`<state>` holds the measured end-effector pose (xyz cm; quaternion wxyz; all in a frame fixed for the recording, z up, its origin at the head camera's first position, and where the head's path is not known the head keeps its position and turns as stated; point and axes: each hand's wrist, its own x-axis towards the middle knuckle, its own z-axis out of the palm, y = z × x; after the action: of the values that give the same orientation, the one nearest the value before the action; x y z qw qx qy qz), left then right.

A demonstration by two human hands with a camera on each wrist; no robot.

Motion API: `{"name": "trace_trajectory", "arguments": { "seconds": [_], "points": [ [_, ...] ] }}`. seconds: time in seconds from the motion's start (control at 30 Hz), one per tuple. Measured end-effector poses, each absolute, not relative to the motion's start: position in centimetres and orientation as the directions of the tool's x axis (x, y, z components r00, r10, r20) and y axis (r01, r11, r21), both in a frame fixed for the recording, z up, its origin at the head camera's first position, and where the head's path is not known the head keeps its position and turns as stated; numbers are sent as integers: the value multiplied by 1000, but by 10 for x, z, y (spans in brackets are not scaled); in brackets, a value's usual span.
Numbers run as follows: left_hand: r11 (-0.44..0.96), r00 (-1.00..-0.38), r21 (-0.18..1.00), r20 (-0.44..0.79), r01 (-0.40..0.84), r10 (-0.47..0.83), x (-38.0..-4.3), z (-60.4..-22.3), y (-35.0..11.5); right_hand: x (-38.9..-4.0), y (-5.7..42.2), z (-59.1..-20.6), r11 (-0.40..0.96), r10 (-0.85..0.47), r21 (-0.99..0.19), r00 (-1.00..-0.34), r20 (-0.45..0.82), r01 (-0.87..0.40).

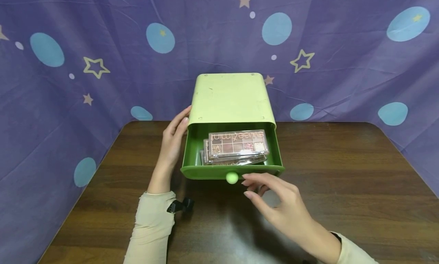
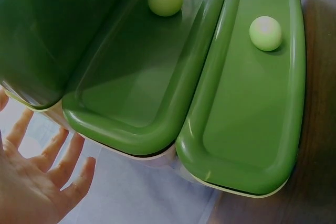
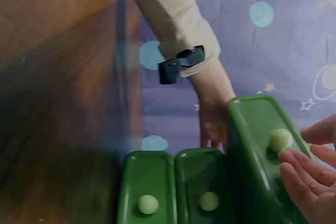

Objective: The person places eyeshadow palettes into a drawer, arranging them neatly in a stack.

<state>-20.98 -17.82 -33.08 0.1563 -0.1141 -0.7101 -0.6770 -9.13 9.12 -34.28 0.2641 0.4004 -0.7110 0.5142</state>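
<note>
A light green drawer cabinet (image 1: 231,98) stands on the table with its green top drawer (image 1: 202,173) pulled out. Inside lie several stacked eyeshadow palettes (image 1: 238,144) in clear-lidded cases. My left hand (image 1: 171,142) rests along the cabinet's left side, its fingers fairly straight; in the left wrist view they are spread beside the drawers. Just right of the drawer's round knob (image 1: 232,177), my right hand (image 1: 282,203) has its fingers loosely bent, thumb apart from them, holding nothing. A small gap shows between fingertips and knob in the head view.
Below the pulled-out drawer are two closed drawers, the middle one (image 2: 136,77) and the bottom one (image 2: 252,114), each with a round knob. The brown wooden table (image 1: 343,180) stretches to both sides. A purple patterned cloth (image 1: 212,31) hangs behind the cabinet.
</note>
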Motion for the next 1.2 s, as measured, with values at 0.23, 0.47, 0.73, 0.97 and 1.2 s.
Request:
{"name": "trace_trajectory", "arguments": {
  "seconds": [0.23, 0.47, 0.73, 0.97, 1.2],
  "points": [
    [53, -923, 924, 382, 379, -47, -210, -331, -178, -96, 83, -352, 172, -306, -568, -592, 746, -805],
    [56, -923, 923, 382, 380, -46, -211, -331, -178, -100, 74, -355, 182, -309, -591, -616, 724, -786],
    [54, -922, 923, 384, 381, -48, -211, -330, -179, -106, 68, -357, 154, -280, -573, -591, 756, -805],
    [51, -925, 926, 378, 375, -49, -210, -331, -179, -109, 66, -357, 145, -247, -557, -575, 780, -818],
    [50, -925, 926, 377, 375, -45, -211, -332, -179, -111, 66, -352, 129, -232, -549, -563, 793, -826]
  ]
}}
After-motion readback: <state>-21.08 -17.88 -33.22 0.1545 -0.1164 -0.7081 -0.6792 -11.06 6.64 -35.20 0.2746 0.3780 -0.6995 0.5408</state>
